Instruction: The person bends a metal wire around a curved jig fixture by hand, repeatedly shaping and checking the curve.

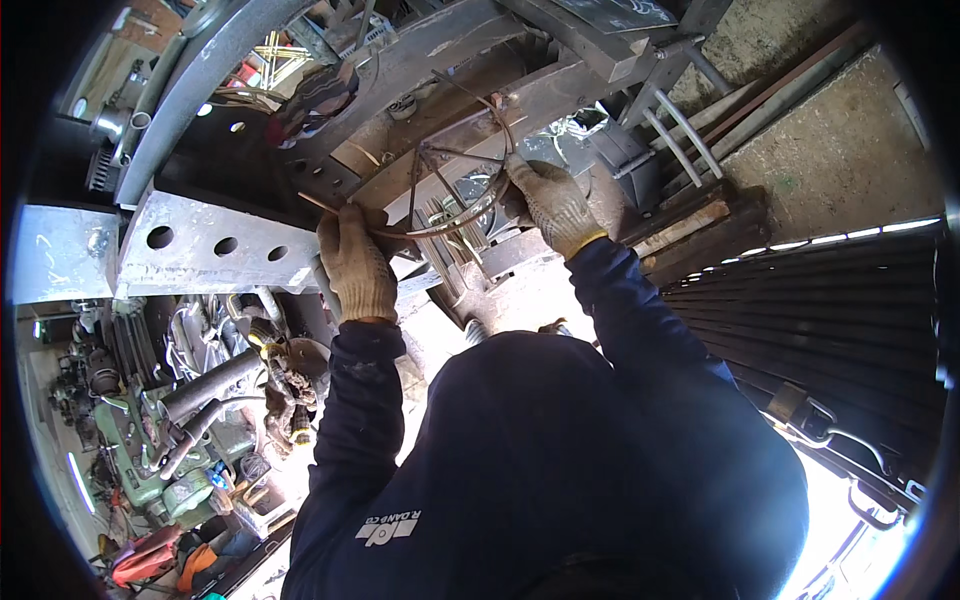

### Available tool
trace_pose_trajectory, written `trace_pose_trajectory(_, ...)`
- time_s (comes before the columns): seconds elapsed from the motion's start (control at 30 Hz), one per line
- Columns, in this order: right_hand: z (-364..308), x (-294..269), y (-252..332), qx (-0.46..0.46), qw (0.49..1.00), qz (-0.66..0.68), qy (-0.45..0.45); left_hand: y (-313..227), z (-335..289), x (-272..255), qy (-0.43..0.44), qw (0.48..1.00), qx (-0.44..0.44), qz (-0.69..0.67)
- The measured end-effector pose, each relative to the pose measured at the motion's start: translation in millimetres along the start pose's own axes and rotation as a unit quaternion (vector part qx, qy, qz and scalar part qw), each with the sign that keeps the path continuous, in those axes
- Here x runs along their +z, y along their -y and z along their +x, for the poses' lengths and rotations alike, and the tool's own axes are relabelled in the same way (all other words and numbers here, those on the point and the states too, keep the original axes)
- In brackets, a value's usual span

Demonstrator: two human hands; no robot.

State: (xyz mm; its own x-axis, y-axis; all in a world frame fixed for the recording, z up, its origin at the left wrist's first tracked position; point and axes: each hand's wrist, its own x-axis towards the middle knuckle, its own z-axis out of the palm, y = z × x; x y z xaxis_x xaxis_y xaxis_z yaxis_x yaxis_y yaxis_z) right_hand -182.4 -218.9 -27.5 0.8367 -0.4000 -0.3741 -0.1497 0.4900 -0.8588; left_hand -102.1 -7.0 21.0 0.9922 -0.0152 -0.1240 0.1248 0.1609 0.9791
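Note:
A thin, brownish curved metal bar (462, 221) runs in an arc between my two gloved hands. My left hand (357, 262), in a worn knit work glove, is closed around its left end. A short thin rod end (318, 203) sticks out to the left past those fingers. My right hand (553, 205), gloved alike, pinches the arc on its right side. Beyond that hand the metal curves up and away over a steel beam (430, 150). Thin straight rods (437, 174) cross inside the arc; I cannot tell whether they are joined to it. My fingertips are partly hidden.
A steel channel with round holes (215, 245) lies left of my left hand. Cluttered green machinery (135, 440) stands lower left, near a dark pipe (212, 385). Light metal bars (685, 130) and timber (690, 225) lie to the right, above a dark corrugated panel (820, 310).

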Motion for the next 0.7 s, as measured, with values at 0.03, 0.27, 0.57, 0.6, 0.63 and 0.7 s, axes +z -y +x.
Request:
trace_pose_trajectory(0.03, 0, -3, 3, -0.016, 0.999, -0.043, 0.013, -1, -1, 0, 0.005, 1.000, -0.005, 0.001)
trace_pose_trajectory(0.27, 13, -5, 7, -0.064, 0.990, -0.124, 0.018, 6, 5, -6, 0.024, 0.999, -0.030, -0.007)
trace_pose_trajectory(0.57, 20, -12, -8, -0.003, 0.998, 0.033, 0.060, -5, 24, 3, 0.010, 1.000, 0.017, -0.003)
trace_pose_trajectory(0.6, 18, -10, -10, -0.003, 0.998, 0.032, 0.060, -7, 24, 3, 0.009, 1.000, 0.017, -0.004)
trace_pose_trajectory(0.63, 17, -8, -11, 0.026, 0.984, 0.128, 0.123, -10, 26, 2, 0.024, 1.000, 0.007, 0.005)
trace_pose_trajectory(0.7, 23, -13, -20, 0.041, 0.953, 0.225, 0.198, -9, 30, 3, 0.041, 0.999, -0.003, 0.013)
